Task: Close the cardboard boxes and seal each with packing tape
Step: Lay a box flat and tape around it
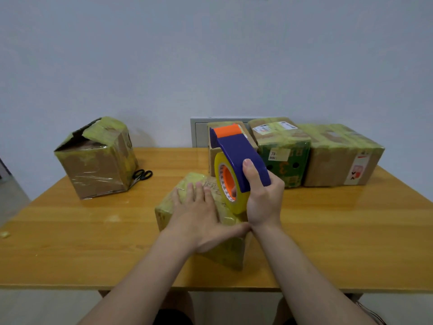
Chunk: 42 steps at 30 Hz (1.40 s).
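— Where was the box [225, 252]?
— Lower centre of the frame, on the tabletop [93, 231], near its front edge. The left hand [199, 214] lay flat on top, fingers straight. The right hand [262, 198] was clamped around the tape dispenser [241, 158], with its yellow roll [220, 174] at the box's right top edge.
— Open room?
— Wood lay open at lower left and lower right. A second box [93, 170] with scissors [143, 174] beside it stood centre left. Three more boxes [339, 160] lined the back edge.
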Each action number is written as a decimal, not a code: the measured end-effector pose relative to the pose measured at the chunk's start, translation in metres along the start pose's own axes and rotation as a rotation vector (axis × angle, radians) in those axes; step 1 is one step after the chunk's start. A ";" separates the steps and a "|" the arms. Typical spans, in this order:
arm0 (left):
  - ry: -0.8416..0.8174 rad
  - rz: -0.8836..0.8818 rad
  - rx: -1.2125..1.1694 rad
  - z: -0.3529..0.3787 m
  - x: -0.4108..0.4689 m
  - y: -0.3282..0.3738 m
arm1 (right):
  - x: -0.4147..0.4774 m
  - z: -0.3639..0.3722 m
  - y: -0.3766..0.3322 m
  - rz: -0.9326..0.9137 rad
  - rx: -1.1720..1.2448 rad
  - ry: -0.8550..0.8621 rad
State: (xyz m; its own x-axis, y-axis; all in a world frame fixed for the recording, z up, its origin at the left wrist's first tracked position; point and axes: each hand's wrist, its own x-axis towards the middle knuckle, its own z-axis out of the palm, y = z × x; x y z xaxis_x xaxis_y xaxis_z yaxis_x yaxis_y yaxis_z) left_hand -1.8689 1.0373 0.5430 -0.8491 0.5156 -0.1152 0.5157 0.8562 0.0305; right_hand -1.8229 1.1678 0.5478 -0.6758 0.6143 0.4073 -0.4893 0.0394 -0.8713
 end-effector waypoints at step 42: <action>-0.055 0.223 -1.869 -0.044 0.007 0.009 | 0.074 -0.116 -0.092 0.290 -0.214 -0.622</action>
State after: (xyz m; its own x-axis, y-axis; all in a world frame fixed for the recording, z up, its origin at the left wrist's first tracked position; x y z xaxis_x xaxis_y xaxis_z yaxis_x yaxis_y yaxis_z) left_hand -1.8753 1.0507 0.5864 -0.7692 0.6388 0.0163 -0.2028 -0.2683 0.9417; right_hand -1.7643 1.3011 0.6265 -0.9823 0.0633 0.1764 -0.1666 0.1358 -0.9766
